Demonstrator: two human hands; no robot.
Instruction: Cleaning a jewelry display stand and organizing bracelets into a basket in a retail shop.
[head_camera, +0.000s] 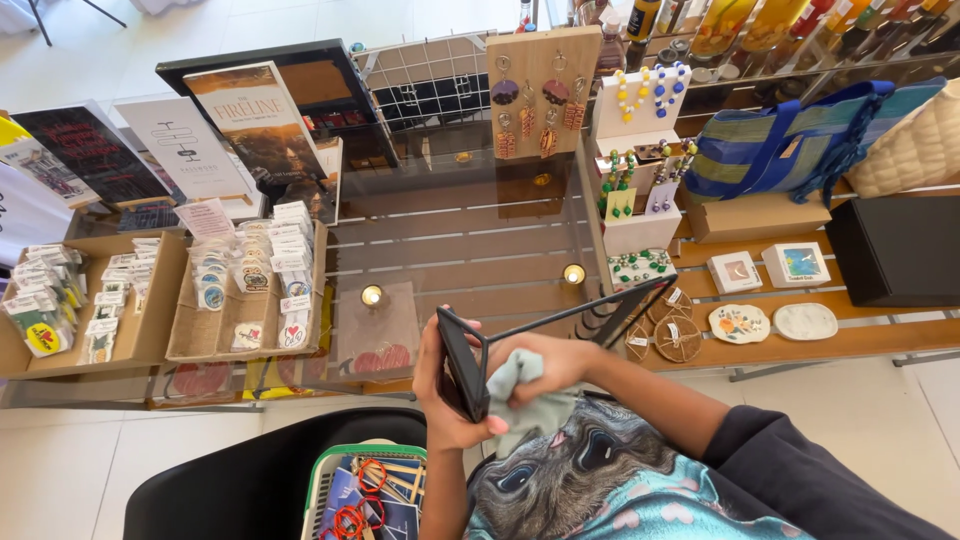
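While the head camera looks straight down, one view carries everything:

Left hand: the left hand (440, 385) is curled shut around a black frame stand (462, 372), thumb on the near face and fingers wrapped behind, so the piece stays upright and steady, close to the chest.

Right hand: the right hand (548, 362) is bunched closed on a pale green cloth (520, 400), pressing it against the frame's inner side; the grip looks suited to wiping.

Frame stand: it sits between both hands, and its thin black rod (580, 312) runs up and away to the right, over the edge of the desk.

Desk: the glass-topped desk (450, 240) lies just beyond the hands, with two small lit candles (372, 295) close ahead.

Left of the hands: shallow cardboard trays of stickers and badges (245, 290) stand in rows, probably so each can be read; further away, books (265, 125) lean upright facing outward.

Ahead of the hands: a wooden board hung with earrings (542, 95) stands propped, well apart from the hands.

Right of the hands: bead necklaces on white boxes (640, 95), woven coasters (678, 338) and painted dishes (740, 322) lie flat on a wooden shelf; a blue striped bag (790, 140) rests beyond.

Below the hands: a green-rimmed basket (365, 490) of red rings and cards sits on a black chair, near the left forearm.
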